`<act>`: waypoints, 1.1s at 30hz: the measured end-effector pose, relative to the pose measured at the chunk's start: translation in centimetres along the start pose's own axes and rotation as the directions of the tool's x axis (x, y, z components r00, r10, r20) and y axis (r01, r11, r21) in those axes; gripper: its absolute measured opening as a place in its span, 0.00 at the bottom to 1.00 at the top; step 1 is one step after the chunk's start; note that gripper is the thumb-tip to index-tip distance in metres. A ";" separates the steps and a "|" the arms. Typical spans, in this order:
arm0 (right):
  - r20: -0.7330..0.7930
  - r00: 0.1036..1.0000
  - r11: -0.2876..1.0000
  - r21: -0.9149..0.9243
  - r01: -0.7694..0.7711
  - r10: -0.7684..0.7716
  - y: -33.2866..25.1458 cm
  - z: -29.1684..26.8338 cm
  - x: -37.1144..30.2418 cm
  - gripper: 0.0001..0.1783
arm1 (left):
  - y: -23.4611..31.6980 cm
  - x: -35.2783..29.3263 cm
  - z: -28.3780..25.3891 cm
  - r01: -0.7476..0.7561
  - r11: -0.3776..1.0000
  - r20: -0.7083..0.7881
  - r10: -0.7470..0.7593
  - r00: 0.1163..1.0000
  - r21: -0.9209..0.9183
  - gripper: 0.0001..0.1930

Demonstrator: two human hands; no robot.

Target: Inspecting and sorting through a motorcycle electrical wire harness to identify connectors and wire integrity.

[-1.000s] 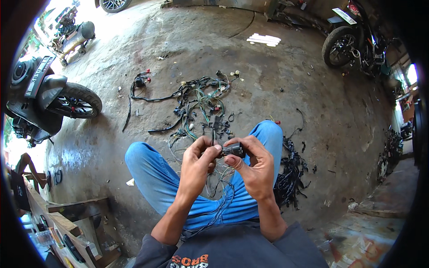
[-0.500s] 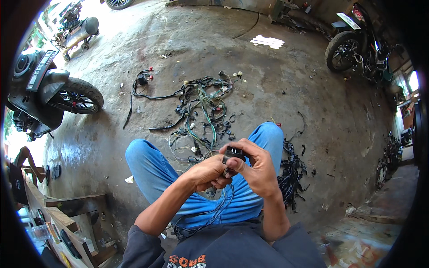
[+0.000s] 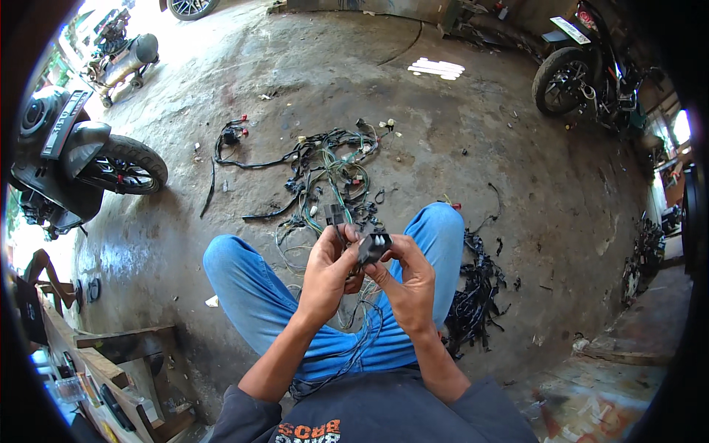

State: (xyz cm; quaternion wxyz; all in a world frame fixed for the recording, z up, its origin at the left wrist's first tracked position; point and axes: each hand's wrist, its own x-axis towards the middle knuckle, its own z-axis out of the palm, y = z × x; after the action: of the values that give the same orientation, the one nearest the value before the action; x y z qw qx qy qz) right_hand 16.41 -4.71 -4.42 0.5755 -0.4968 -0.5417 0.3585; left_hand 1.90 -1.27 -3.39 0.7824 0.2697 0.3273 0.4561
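Note:
Above my lap, my left hand (image 3: 325, 272) and my right hand (image 3: 407, 282) are both closed on a black plastic connector housing (image 3: 374, 249) with light pieces showing in its openings. The right thumb and fingers pinch its right side; my left thumb presses its left side. A second dark connector block (image 3: 336, 215) stands up just beyond my left fingertips; whether they grip it I cannot tell. Thin wires (image 3: 367, 332) run from below the hands across my jeans. Beyond my knees a tangled wiring harness (image 3: 336, 170) with black sleeving and white and red connectors lies on the concrete.
A heap of black wire scraps (image 3: 476, 295) lies beside my right knee. One motorcycle (image 3: 96, 166) stands at left, another motorcycle (image 3: 572, 74) at far right. A wooden bench (image 3: 103, 362) with tools is at lower left, and an air compressor (image 3: 125, 63) stands at far left.
My left hand has turned, its fingers now pointing up beside the connector. The connector has tilted and come slightly lower left, and a second block now shows beyond my left fingers.

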 end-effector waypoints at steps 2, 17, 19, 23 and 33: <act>-0.021 1.000 0.999 0.037 -0.009 0.010 -0.8 0.6 -0.3 0.18 | -0.6 -0.2 0.1 -0.135 0.987 -0.074 0.141 0.987 0.082 0.09; -0.138 0.985 0.950 -0.308 0.056 -0.103 -1.9 0.5 -0.1 0.07 | -1.0 -0.5 -0.4 -0.025 0.999 0.093 0.029 0.995 -0.040 0.18; -0.137 0.987 0.950 -0.311 0.036 -0.083 -1.4 0.6 0.1 0.06 | -1.2 0.1 -0.8 -0.019 0.997 0.051 0.015 0.999 0.073 0.17; -0.025 1.000 0.918 -0.397 -0.008 -0.002 -0.2 0.8 0.2 0.06 | -1.9 1.0 -1.2 -0.025 0.983 -0.082 0.041 0.996 0.182 0.15; -0.169 0.978 0.947 -0.277 -0.164 0.120 -0.3 2.0 -2.0 0.05 | -4.3 1.9 -0.1 -0.174 0.861 -0.221 0.310 0.925 0.477 0.08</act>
State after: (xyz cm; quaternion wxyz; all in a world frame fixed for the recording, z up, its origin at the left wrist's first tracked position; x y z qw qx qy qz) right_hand 14.08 -6.32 -4.79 0.5083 -0.6389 -0.5065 0.2774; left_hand 4.86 -1.42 -7.07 0.5779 0.4122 0.4978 0.4983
